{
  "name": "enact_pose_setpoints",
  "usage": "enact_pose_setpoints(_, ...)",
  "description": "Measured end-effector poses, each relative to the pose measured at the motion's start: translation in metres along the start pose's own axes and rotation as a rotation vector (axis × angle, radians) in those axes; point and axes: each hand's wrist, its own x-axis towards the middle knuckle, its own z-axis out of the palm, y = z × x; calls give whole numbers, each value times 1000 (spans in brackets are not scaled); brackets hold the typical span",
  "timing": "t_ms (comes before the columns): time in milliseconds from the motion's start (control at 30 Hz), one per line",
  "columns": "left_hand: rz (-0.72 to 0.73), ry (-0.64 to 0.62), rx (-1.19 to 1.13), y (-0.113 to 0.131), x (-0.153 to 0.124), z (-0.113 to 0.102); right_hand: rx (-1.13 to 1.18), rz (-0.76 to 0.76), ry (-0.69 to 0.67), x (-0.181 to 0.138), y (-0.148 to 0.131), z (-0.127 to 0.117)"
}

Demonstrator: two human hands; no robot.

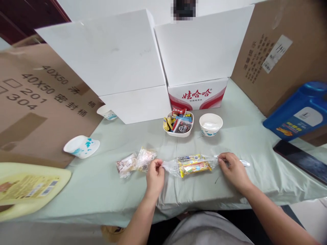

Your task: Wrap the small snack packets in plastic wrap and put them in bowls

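Observation:
A clear plastic bag (pixel 172 167) is stretched sideways over the table, with yellow-wrapped snacks (pixel 195 168) inside it. My left hand (pixel 155 177) pinches the bag's left end between thumb and fingers. At the opposite end, my right hand (pixel 233 170) grips the bag's other edge. Just left of my left hand lie two filled clear packets (pixel 146 158) (pixel 127 164), side by side. A small white object (pixel 245 163) shows partly behind my right hand; its kind is unclear.
Behind the bag stand a white bowl of small wrapped snacks (pixel 178 132) and a paper bowl (pixel 211 125). Another paper bowl (pixel 81 146) lies tipped at left. White boxes (pixel 127 54) and cardboard boxes wall the table. A blue bottle (pixel 297 110) and phone (pixel 301 160) lie right; a yellow jug (pixel 33 187), left.

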Motion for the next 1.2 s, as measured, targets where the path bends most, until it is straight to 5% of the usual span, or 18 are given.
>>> enact_pose_setpoints(100, 299, 102, 120, 18, -3, -9, -55, -65, 146, -1, -7, -8)
enact_pose_setpoints(167, 479, 59, 139, 37, -2, -10, -47, -143, 200, 1, -19, -11)
enact_pose_setpoints(333, 615, -292, 409, 68, 3, 5, -74, -445, -95, 15, -44, 2)
enact_pose_setpoints(533, 774, -449, 502, 76, -23, -2, -183, -620, -257, 8, -51, 1)
enact_pose_setpoints(633, 756, -627, 543, 75, -50, -22, -186, -653, -442, -15, -56, -14)
enact_pose_setpoints(767, 559, -759, 550, 70, -72, -36, -286, -606, -594, -40, -55, -19)
enact_pose_setpoints(1067, 401, -585, 788, 41, -50, -14, -699, -121, -542, -31, -56, -9)
enact_pose_setpoints(1200, 359, -515, 835, 43, -36, -8, -636, -162, -460, -21, -63, -8)
